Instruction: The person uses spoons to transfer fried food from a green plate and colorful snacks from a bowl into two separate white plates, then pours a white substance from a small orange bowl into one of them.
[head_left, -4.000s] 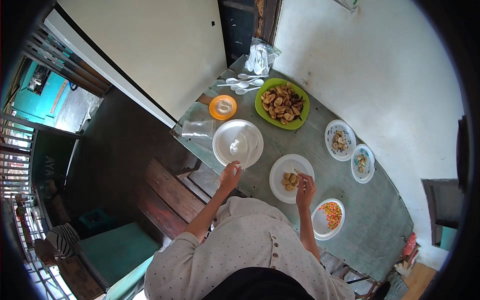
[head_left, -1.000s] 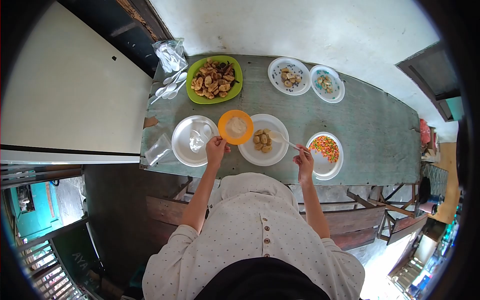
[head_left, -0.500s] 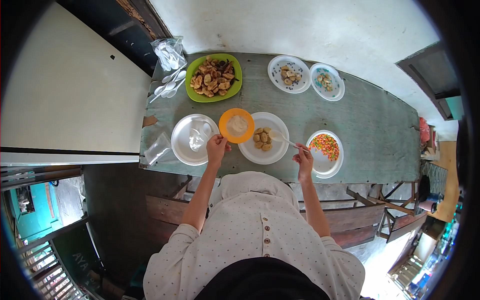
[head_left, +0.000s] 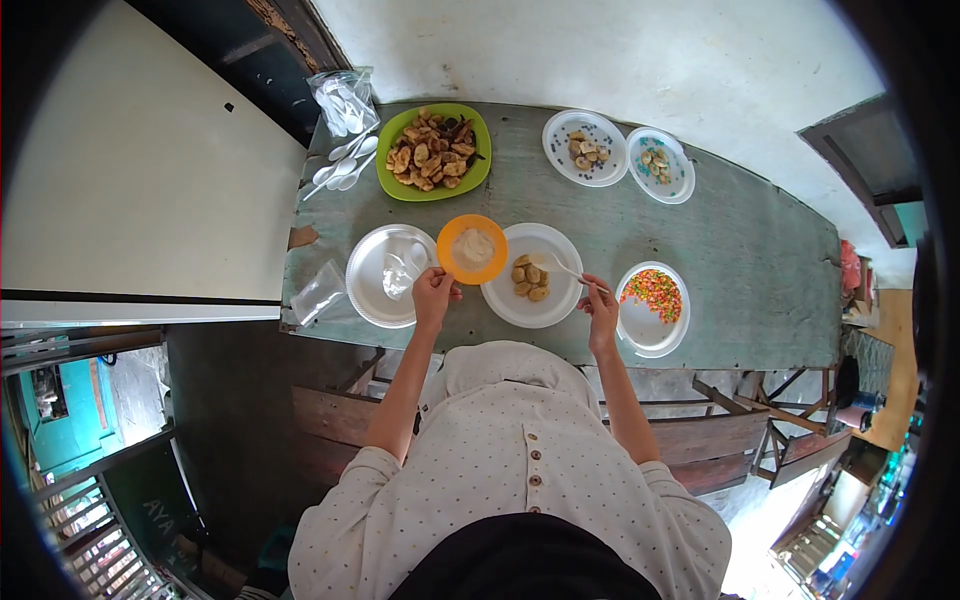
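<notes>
My left hand pinches the near rim of an orange bowl that holds a pale, creamy filling. The bowl overlaps the left edge of a white plate. On that plate sits a cluster of brown, rounded food pieces. My right hand grips the handle of a white plastic spoon, whose bowl end is over the upper part of the cluster. Left of the orange bowl, white plates are stacked with a clear plastic bag and a white spoon on top.
A green plate heaped with fried pieces stands at the back left, beside loose white spoons and a bag of spoons. Colourful sprinkles lie on a right-hand plate. Two decorated plates with pieces sit near the wall.
My right hand has moved a little left and up, bringing the spoon further over the brown pieces. My left hand keeps its hold on the orange bowl.
</notes>
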